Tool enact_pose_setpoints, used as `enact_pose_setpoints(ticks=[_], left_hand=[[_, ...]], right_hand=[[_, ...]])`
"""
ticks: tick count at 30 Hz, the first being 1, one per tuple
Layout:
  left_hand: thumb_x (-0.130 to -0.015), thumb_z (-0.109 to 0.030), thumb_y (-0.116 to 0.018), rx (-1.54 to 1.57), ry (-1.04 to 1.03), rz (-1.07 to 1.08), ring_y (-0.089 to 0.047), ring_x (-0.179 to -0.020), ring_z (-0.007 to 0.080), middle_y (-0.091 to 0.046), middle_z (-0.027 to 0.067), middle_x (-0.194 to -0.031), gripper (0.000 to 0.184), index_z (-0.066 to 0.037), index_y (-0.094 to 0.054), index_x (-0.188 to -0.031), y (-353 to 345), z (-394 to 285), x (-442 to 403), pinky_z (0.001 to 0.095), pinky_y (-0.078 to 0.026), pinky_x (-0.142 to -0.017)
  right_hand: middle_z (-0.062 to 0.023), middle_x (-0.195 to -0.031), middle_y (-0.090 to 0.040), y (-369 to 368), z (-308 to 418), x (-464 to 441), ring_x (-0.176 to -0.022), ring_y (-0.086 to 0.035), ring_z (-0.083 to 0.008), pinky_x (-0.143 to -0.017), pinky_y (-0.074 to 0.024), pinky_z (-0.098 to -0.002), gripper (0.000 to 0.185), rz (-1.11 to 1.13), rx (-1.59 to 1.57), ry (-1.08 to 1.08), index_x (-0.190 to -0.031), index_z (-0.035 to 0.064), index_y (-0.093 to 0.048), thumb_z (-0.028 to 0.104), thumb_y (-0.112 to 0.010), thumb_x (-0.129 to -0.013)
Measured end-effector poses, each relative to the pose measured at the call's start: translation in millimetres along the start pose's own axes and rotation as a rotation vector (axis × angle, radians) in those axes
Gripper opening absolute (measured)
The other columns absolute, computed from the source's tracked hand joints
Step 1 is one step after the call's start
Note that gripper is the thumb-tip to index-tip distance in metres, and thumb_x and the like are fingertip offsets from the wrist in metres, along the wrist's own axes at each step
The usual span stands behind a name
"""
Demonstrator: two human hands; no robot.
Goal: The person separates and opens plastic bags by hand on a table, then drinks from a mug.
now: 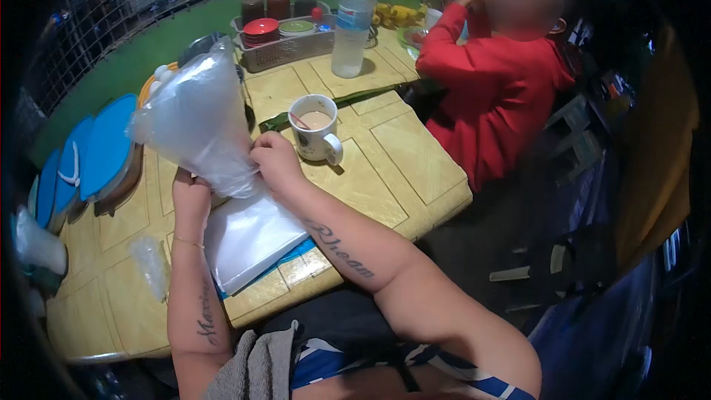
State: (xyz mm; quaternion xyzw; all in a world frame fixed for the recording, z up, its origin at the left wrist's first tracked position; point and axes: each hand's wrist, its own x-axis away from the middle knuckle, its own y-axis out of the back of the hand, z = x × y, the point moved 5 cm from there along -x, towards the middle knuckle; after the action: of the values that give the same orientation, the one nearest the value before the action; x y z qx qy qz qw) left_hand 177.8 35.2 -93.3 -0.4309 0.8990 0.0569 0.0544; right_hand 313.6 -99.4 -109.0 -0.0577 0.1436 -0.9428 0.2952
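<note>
A clear plastic bag [196, 115], puffed out and wrinkled, stands up between my two hands above the table. My left hand [192, 187] is closed at its lower left edge, the fingers partly hidden behind the plastic. On the other side, my right hand [275, 161] pinches the bag's lower right edge. Beneath the bag and my wrists lies a white flat stack of sheets or bags [255, 241], with a blue edge showing under it. Just beyond my right hand stands a white mug [318, 141] holding a light brown drink and a red stick or straw.
Blue-lidded containers [111, 144] line the left side of the yellow table [392, 196]. A crumpled plastic piece [150, 267] lies nearer. At the back are a condiment basket [289, 52], a water bottle [353, 33] and bananas [396, 15]. A person in red [489, 81] sits at right.
</note>
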Motion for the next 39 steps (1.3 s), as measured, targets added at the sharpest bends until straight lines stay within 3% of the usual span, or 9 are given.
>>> enact_pose_setpoints(ticks=[5, 7, 8, 11, 14, 20, 23, 28, 39], left_hand=[[-0.085, 0.003, -0.054, -0.202, -0.099, 0.031, -0.064, -0.102, 0.024, -0.067, 0.0142, -0.115, 0.039, 0.001, -0.057, -0.123, 3, -3, 0, 0.032, -0.049, -0.089], [-0.083, 0.002, -0.056, -0.263, -0.166, 0.015, -0.064, -0.103, 0.0246, -0.067, 0.015, -0.115, 0.037, 0.001, -0.06, -0.12, 1, -23, 9, 0.0339, -0.048, -0.091], [-0.083, 0.002, -0.057, -0.215, -0.153, -0.002, -0.064, -0.104, 0.0249, -0.067, 0.0152, -0.114, 0.036, 0.001, -0.06, -0.119, 0, -20, 8, 0.0348, -0.048, -0.091], [-0.082, 0.001, -0.059, -0.273, -0.119, 0.023, -0.064, -0.105, 0.0262, -0.068, 0.0162, -0.114, 0.036, 0.001, -0.06, -0.118, 5, -15, 3, 0.0357, -0.048, -0.092], [-0.081, 0.001, -0.061, -0.341, -0.144, 0.038, -0.064, -0.106, 0.0279, -0.067, 0.0172, -0.114, 0.037, 0.001, -0.06, -0.118, 4, -21, 5, 0.0356, -0.048, -0.092], [-0.082, 0.0, -0.059, 0.037, -0.085, 0.179, -0.063, -0.109, 0.0318, -0.066, 0.0198, -0.115, 0.038, 0.002, -0.059, -0.12, -6, 2, -4, 0.0365, -0.048, -0.093], [-0.082, 0.0, -0.058, -0.106, -0.148, 0.17, -0.063, -0.109, 0.0322, -0.066, 0.0202, -0.115, 0.038, 0.003, -0.059, -0.12, -7, -1, -4, 0.0367, -0.047, -0.093], [-0.083, -0.001, -0.057, -0.506, -0.356, 0.033, -0.062, -0.109, 0.0328, -0.066, 0.0208, -0.115, 0.038, 0.003, -0.058, -0.121, 0, -13, -1, 0.037, -0.047, -0.094], [-0.085, -0.001, -0.055, -0.422, -0.304, 0.153, -0.062, -0.108, 0.0298, -0.065, 0.0213, -0.117, 0.04, 0.004, -0.055, -0.124, 4, 6, -12, 0.0352, -0.047, -0.092]], right_hand=[[-0.0071, -0.075, -0.058, 3, 9, 3, -0.074, -0.056, -0.0188, -0.069, -0.0457, -0.0309, 0.011, -0.069, 0.337, 0.326, -0.083, 0.0006, -0.059, 0.004, -0.062, -0.072], [-0.0116, -0.091, -0.06, 1, 26, 16, -0.083, -0.057, -0.0238, -0.075, -0.0472, -0.0333, 0.013, -0.174, 0.557, 0.601, -0.086, 0.0002, -0.059, 0.003, -0.062, -0.073], [-0.013, -0.101, -0.058, -2, 37, 28, -0.087, -0.057, -0.0248, -0.077, -0.0475, -0.0337, 0.017, -0.222, 0.519, 0.543, -0.09, 0.0013, -0.058, 0.002, -0.063, -0.074], [-0.0146, -0.101, -0.058, -15, 77, 67, -0.096, -0.057, -0.0291, -0.085, -0.0463, -0.0383, 0.013, -0.275, 0.463, 0.943, -0.086, 0.0012, -0.056, -0.003, -0.06, -0.075], [-0.0125, -0.095, -0.059, -23, 112, 101, -0.093, -0.06, -0.0246, -0.085, -0.0476, -0.0349, 0.011, -0.081, 0.346, 1.074, -0.086, 0.0008, -0.057, -0.004, -0.061, -0.076], [-0.0098, -0.098, -0.061, -46, 166, 160, -0.095, -0.058, -0.0191, -0.088, -0.0437, -0.0307, 0.014, 0.832, 0.032, 0.526, -0.096, -0.0021, -0.063, -0.007, -0.059, -0.083], [-0.0106, -0.098, -0.061, -45, 204, 189, -0.092, -0.059, -0.0229, -0.085, -0.0447, -0.0335, 0.021, 1.088, -0.238, 0.618, -0.089, 0.0014, -0.066, 0.022, -0.067, -0.086], [-0.0126, -0.102, -0.058, -24, 260, 228, -0.089, -0.058, -0.0226, -0.08, -0.046, -0.0331, 0.032, 1.004, -0.257, 1.185, -0.084, 0.0047, -0.065, 0.036, -0.06, -0.091], [-0.013, -0.089, -0.057, -5, 263, 241, -0.079, -0.055, -0.0266, -0.081, -0.0464, -0.0399, 0.013, 0.765, -0.158, 0.998, -0.078, 0.0056, -0.056, 0.015, -0.06, -0.085]])
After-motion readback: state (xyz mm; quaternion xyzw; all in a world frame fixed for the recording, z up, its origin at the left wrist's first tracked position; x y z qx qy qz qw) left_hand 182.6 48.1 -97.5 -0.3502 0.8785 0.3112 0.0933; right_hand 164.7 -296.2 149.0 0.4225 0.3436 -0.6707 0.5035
